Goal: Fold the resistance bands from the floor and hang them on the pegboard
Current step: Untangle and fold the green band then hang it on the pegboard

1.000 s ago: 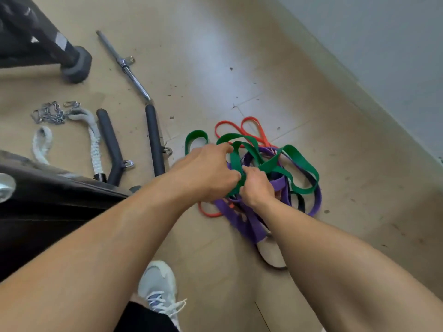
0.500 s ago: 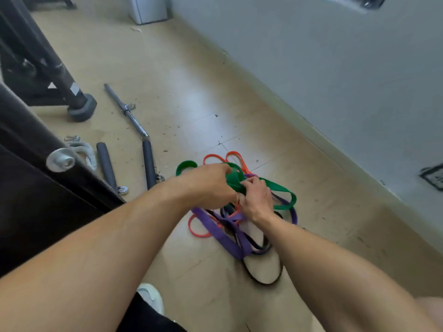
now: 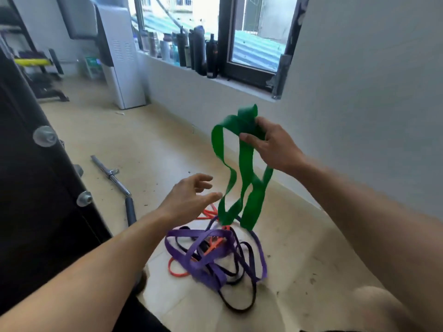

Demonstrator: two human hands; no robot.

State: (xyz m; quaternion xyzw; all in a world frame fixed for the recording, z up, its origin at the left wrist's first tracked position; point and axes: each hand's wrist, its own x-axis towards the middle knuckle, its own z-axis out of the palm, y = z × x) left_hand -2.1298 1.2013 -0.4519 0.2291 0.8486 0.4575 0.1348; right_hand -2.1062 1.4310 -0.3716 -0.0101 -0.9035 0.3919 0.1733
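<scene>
Resistance bands lie in a tangled heap on the beige floor [image 3: 124,140], just in front of the person: a wide purple band [image 3: 203,262], a thin dark band [image 3: 239,305] looping out toward the camera, and an orange band [image 3: 176,271] showing at the heap's left edge and again near its far side. The floor is pale and scuffed with dark specks, and it meets a grey wall [image 3: 359,80] on the right. A window [image 3: 251,32] in that wall has a sill lined with dark bottles [image 3: 199,51]. A white upright appliance [image 3: 122,61] stands at the far end of the room, a metal bar [image 3: 112,176] with a dark grip lies on the floor to the left, and a black frame [image 3: 43,188] with bolts fills the left edge.

One green band [image 3: 244,168] is lifted clear above the heap. Its long axis runs roughly vertical: the top is bunched in the right hand [image 3: 271,144], whose fingers [image 3: 249,137] curl round it, and its twisted loops hang down, the lower ends reaching just over the purple band. The left hand [image 3: 191,197] is beside the hanging loops with its fingers [image 3: 206,185] spread and relaxed, holding nothing; whether a fingertip touches the green band I cannot tell.
</scene>
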